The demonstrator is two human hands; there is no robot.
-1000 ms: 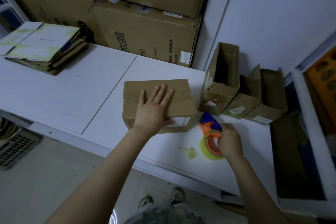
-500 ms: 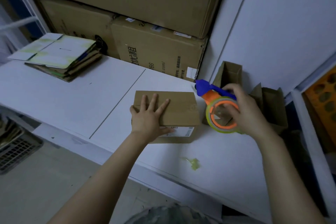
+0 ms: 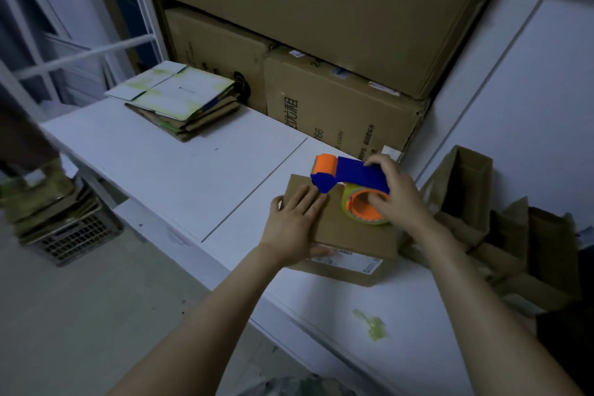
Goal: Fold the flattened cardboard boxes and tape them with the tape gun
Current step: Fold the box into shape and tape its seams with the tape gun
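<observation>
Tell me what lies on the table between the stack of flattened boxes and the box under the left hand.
Only bare white table, crossed by one thin seam; the head view shows it.

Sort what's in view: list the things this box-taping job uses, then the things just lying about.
In use: folded box pressed flat by the left hand; tape gun gripped by the right hand; stack of flattened boxes; open boxes at right.
Lying about: large cartons; floor crate; tape scrap.
</observation>
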